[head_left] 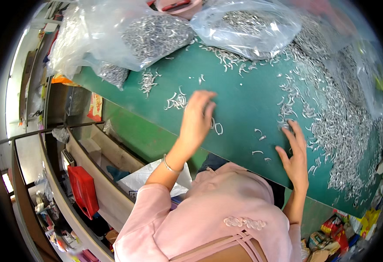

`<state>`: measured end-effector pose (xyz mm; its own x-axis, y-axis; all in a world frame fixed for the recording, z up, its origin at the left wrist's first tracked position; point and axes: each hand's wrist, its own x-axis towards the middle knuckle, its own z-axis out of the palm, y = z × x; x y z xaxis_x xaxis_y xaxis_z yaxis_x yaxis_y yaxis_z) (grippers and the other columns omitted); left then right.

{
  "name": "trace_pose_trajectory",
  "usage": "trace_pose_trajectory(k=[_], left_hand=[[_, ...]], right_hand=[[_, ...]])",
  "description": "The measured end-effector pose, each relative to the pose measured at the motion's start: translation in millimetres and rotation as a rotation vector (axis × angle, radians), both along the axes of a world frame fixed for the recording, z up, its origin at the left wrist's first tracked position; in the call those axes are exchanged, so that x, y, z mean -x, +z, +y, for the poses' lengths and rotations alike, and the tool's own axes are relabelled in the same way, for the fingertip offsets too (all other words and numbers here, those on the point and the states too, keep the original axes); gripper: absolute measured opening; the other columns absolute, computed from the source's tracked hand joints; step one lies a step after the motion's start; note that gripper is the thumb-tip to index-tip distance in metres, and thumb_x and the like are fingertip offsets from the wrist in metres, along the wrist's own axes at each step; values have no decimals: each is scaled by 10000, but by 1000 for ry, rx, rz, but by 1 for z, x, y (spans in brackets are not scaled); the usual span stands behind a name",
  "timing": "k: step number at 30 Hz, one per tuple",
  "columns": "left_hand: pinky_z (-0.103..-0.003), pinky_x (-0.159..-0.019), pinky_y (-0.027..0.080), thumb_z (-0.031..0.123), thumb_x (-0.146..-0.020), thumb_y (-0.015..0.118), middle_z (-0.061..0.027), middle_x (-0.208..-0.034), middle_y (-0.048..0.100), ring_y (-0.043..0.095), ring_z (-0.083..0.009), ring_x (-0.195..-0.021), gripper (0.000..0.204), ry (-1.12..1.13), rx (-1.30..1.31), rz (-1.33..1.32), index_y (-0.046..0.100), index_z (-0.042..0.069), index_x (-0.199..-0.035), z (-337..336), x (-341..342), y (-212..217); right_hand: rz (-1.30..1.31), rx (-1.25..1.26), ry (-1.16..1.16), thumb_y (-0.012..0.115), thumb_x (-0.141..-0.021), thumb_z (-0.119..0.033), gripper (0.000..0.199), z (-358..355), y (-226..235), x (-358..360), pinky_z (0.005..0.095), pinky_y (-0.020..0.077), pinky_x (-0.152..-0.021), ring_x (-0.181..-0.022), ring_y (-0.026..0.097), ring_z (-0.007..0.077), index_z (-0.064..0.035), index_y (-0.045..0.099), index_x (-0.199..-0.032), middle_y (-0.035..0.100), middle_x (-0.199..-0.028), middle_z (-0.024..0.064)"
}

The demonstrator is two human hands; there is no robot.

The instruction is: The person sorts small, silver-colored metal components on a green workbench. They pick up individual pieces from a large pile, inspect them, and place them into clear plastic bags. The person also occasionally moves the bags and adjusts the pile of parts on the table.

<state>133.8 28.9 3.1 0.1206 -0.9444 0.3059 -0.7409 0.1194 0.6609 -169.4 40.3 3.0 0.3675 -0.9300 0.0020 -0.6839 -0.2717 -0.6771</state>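
Note:
My left hand is over the green tabletop, slightly blurred, its fingers stretched forward and the thumb apart. Just left of it lies a small cluster of curved silvery pieces; close to its thumb side are ring-shaped pieces. My right hand has its thumb and fingers spread, with nothing seen in its grasp. Its fingertips reach loose curved pieces at the edge of a big spread-out heap; whether they touch cannot be told. A few single pieces lie between the hands.
Clear plastic bags full of similar pieces stand along the far side, one at the left and one in the middle. A small pile sits at the far left. Shelving with a red basket is at my left; colourful packages lie lower right.

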Motion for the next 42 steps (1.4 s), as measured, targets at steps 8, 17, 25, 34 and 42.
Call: trace_pose_trajectory(k=[8, 17, 25, 34, 42], left_hand=[[-406, -871, 463, 31, -794, 714, -148, -1105, 538, 545, -331, -1006, 362, -329, -197, 119, 610, 25, -1141, 39, 87, -13], [-405, -813, 454, 0, -784, 697, -117, -1029, 534, 542, -311, -929, 289, -383, -111, 24, 620, 26, -1061, 20, 95, -25], [-410, -795, 466, -21, -814, 647, -134, -971, 550, 557, -329, -903, 172, -454, -111, 33, 617, 2, -982, 9, 93, -31], [-432, -754, 478, -23, -825, 608, -190, -906, 580, 573, -370, -881, 78, -42, -16, -132, 632, -11, -898, -57, 21, -36], [-418, -863, 441, -8, -801, 646, -143, -1040, 570, 548, -336, -988, 264, -35, 62, -250, 624, 45, -1059, -40, 56, -13]], right_hand=[[17, 57, 61, 710, -773, -19, 372, -4, -3, 13, 432, 412, -1027, -1326, 438, 339, -29, 639, -1138, 547, -1342, 118], [98, 234, -53, 755, -725, -47, 386, -2, -5, -5, 410, 441, -881, -1034, 526, 326, -37, 642, -1094, 565, -1160, 122], [54, 207, -120, 750, -733, -37, 355, -3, -5, -7, 409, 434, -883, -1027, 516, 320, -28, 645, -1072, 558, -1152, 121], [77, 264, -293, 713, -791, -27, 268, -17, -4, 31, 413, 424, -923, -1072, 500, 331, -26, 651, -1052, 559, -1173, 139], [164, 319, -252, 716, -837, -218, 489, -87, -19, 12, 464, 332, -1066, -1293, 410, 388, -108, 586, -1296, 483, -1370, 193]])
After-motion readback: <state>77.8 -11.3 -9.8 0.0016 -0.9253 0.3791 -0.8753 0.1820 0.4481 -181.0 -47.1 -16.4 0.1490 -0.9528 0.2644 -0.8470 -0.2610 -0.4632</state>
